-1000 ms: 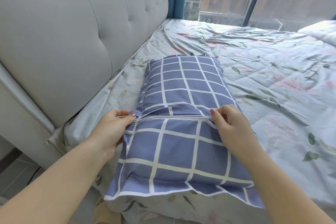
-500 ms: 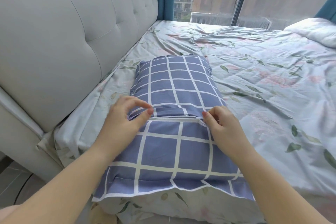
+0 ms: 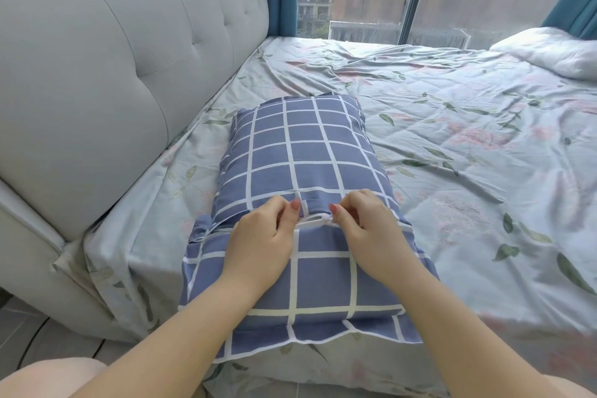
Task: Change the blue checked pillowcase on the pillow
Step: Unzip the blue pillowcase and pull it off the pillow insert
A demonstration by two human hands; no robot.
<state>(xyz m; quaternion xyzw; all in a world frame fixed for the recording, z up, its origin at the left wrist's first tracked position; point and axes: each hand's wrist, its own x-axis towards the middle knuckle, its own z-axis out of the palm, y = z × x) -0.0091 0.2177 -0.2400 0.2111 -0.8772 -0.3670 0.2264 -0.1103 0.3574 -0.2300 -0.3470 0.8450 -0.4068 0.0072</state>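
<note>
Bed (image 3: 452, 203) holds the full blue checked pillowcase (image 3: 307, 155) beside the headboard (image 3: 129, 74). Left hand (image 3: 258, 242) and right hand (image 3: 371, 236) pinch its white closure seam (image 3: 315, 220), fingers (image 3: 292, 212) curled. Likely the opening step; next, part the seam.

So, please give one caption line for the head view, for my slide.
Left hand and right hand pinch the blue checked pillowcase at its middle opening.
</note>
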